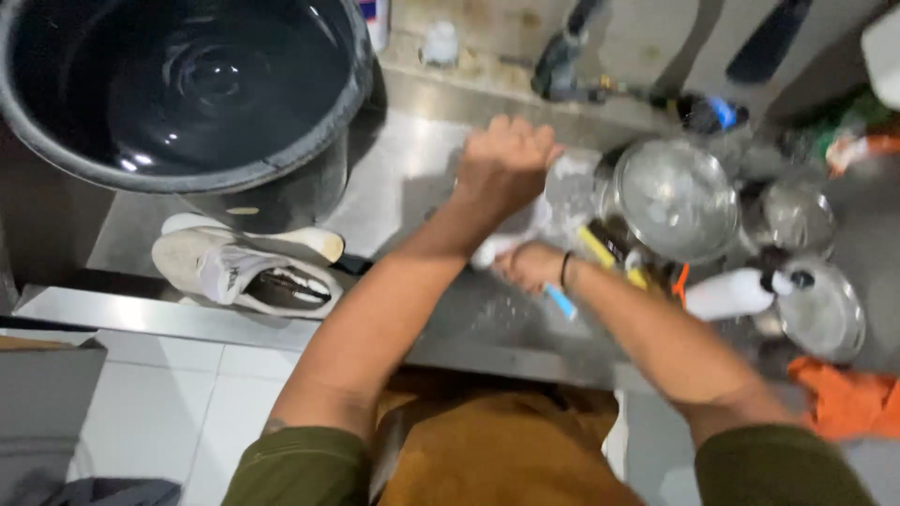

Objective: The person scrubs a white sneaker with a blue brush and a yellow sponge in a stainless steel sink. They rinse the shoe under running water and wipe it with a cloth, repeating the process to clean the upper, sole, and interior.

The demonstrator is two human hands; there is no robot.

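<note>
Steel counter point(394, 178): both hands point(506, 169) point(530, 264) grip soapy white shoe point(525, 230).

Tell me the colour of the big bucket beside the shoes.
Black bucket, holding water; head view shows it.

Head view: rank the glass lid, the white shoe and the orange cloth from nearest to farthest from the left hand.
From the left hand:
1. Glass lid, just to its right among the pots.
2. White shoe, down to its left beside the black bucket.
3. Orange cloth, far at the lower right.
</note>
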